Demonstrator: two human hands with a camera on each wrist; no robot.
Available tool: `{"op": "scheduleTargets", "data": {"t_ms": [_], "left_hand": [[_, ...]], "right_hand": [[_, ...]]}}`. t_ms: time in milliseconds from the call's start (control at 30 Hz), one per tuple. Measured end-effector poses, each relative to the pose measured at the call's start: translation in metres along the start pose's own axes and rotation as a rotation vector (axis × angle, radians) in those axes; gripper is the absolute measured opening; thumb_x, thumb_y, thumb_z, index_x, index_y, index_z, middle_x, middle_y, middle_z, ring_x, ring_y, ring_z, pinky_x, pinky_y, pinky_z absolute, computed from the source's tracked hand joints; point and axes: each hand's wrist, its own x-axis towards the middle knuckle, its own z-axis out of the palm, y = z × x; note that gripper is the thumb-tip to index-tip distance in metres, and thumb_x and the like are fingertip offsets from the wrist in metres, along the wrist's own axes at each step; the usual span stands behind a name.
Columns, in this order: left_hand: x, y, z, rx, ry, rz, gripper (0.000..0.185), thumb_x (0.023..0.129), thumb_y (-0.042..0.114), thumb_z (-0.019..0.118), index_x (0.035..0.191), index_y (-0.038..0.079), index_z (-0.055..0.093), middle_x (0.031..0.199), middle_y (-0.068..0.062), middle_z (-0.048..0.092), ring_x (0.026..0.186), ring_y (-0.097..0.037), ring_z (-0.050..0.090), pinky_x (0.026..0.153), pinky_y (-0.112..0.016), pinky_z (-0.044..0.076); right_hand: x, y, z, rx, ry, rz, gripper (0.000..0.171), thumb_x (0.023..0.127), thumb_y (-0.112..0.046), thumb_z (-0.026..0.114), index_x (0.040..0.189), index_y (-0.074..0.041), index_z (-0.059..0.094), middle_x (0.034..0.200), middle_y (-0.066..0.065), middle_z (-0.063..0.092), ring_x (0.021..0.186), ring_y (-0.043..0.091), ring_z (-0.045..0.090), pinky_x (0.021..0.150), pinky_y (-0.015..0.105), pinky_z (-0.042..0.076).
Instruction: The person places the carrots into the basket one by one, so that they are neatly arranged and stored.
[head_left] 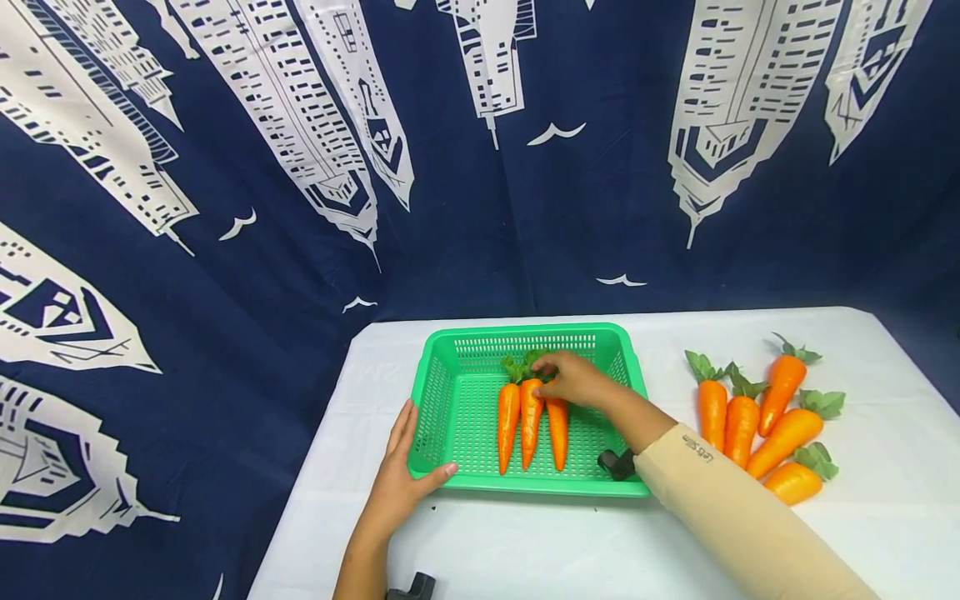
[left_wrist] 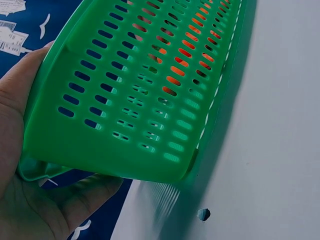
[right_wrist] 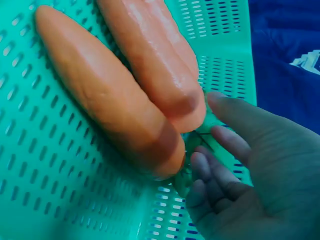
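Observation:
Three orange carrots with green tops lie side by side in a green plastic basket (head_left: 536, 483): a left carrot (head_left: 507, 429), a middle carrot (head_left: 531, 425) and a right carrot (head_left: 558, 433). Over their leafy ends is my right hand (head_left: 577, 379). In the right wrist view, its fingers (right_wrist: 220, 177) bend loosely beside the leaves, and the thumb tip is at the end of one carrot (right_wrist: 155, 65). My left hand (head_left: 401, 475) holds the basket's near left corner, thumb over the front rim and fingers along the left side. The left wrist view shows this grip around the slotted wall (left_wrist: 115, 95).
Several more carrots (head_left: 787, 442) with leaves lie on the white table (head_left: 480, 550), to the right of the basket and beside my right sleeve (head_left: 735, 508). A dark blue cloth (head_left: 487, 233) with white building prints hangs behind the table.

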Motion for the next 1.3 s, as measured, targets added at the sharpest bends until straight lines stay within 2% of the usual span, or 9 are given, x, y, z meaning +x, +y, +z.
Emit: {"op": "scheduleTargets", "data": {"t_ms": [200, 467, 567, 733, 800, 867, 1033, 1167, 1300], "left_hand": [[0.000, -0.001, 0.000, 0.002, 0.005, -0.007, 0.110, 0.080, 0.043, 0.085, 0.164, 0.024, 0.017, 0.170, 0.014, 0.006, 0.157, -0.034, 0.015, 0.118, -0.070, 0.022], [0.000, -0.003, 0.001, 0.001, 0.009, 0.002, 0.110, 0.079, 0.043, 0.085, 0.163, 0.022, 0.019, 0.171, 0.013, 0.007, 0.157, -0.035, 0.015, 0.117, -0.071, 0.024], [0.000, -0.003, 0.000, 0.001, 0.005, 0.007, 0.110, 0.079, 0.045, 0.085, 0.163, 0.021, 0.018, 0.170, 0.014, 0.007, 0.157, -0.035, 0.016, 0.117, -0.070, 0.024], [-0.001, -0.002, -0.001, -0.004, 0.009, 0.010, 0.110, 0.079, 0.046, 0.085, 0.163, 0.023, 0.018, 0.170, 0.017, 0.006, 0.157, -0.034, 0.015, 0.117, -0.070, 0.024], [-0.001, -0.002, -0.001, -0.011, 0.007, 0.006, 0.110, 0.079, 0.046, 0.086, 0.163, 0.024, 0.018, 0.169, 0.019, 0.006, 0.157, -0.032, 0.015, 0.118, -0.070, 0.023], [0.000, -0.002, -0.001, -0.015, 0.004, 0.003, 0.111, 0.078, 0.046, 0.086, 0.163, 0.025, 0.018, 0.169, 0.020, 0.006, 0.158, -0.031, 0.014, 0.118, -0.069, 0.022], [0.000, -0.002, 0.000, -0.007, -0.004, 0.009, 0.110, 0.079, 0.047, 0.085, 0.164, 0.024, 0.017, 0.170, 0.017, 0.006, 0.157, -0.033, 0.015, 0.117, -0.070, 0.024], [-0.001, -0.001, -0.001, 0.002, -0.005, 0.006, 0.111, 0.079, 0.048, 0.085, 0.164, 0.025, 0.017, 0.170, 0.017, 0.006, 0.157, -0.034, 0.015, 0.117, -0.070, 0.025], [0.000, -0.001, -0.001, 0.006, 0.000, -0.003, 0.110, 0.079, 0.047, 0.085, 0.163, 0.026, 0.018, 0.169, 0.019, 0.006, 0.157, -0.033, 0.015, 0.118, -0.069, 0.024]], "right_hand": [[-0.002, -0.007, -0.014, 0.178, 0.121, 0.012, 0.042, 0.091, -0.020, 0.075, 0.129, -0.004, 0.066, 0.125, 0.022, 0.065, 0.098, 0.029, 0.065, 0.079, 0.035, 0.053], [-0.020, -0.022, -0.041, 0.338, 0.233, 0.043, 0.046, 0.095, -0.033, 0.072, 0.137, -0.017, 0.061, 0.137, 0.011, 0.059, 0.116, 0.031, 0.063, 0.086, 0.038, 0.054], [-0.028, -0.026, -0.051, 0.353, 0.263, 0.048, 0.047, 0.095, -0.036, 0.071, 0.138, -0.020, 0.060, 0.137, 0.009, 0.059, 0.119, 0.030, 0.062, 0.088, 0.041, 0.053], [-0.045, -0.034, -0.065, 0.339, 0.307, 0.019, 0.050, 0.096, -0.037, 0.069, 0.141, -0.018, 0.057, 0.141, 0.010, 0.056, 0.121, 0.031, 0.061, 0.097, 0.047, 0.053], [-0.054, -0.037, -0.071, 0.322, 0.326, 0.014, 0.051, 0.097, -0.039, 0.068, 0.142, -0.019, 0.056, 0.141, 0.009, 0.055, 0.120, 0.029, 0.061, 0.096, 0.043, 0.054], [-0.063, -0.040, -0.075, 0.308, 0.355, 0.010, 0.051, 0.097, -0.040, 0.068, 0.142, -0.020, 0.056, 0.141, 0.007, 0.055, 0.118, 0.024, 0.061, 0.093, 0.033, 0.055], [-0.092, -0.036, -0.081, 0.313, 0.459, 0.014, 0.049, 0.097, -0.037, 0.068, 0.142, -0.019, 0.058, 0.138, 0.007, 0.059, 0.108, 0.006, 0.061, 0.083, 0.011, 0.050], [-0.114, -0.029, -0.081, 0.301, 0.521, 0.074, 0.051, 0.097, -0.039, 0.069, 0.143, -0.020, 0.057, 0.132, 0.002, 0.061, 0.101, -0.005, 0.060, 0.083, 0.009, 0.048], [-0.133, -0.018, -0.083, 0.298, 0.546, 0.147, 0.054, 0.096, -0.042, 0.068, 0.144, -0.022, 0.055, 0.122, -0.010, 0.063, 0.098, -0.006, 0.061, 0.081, 0.009, 0.048]]}}
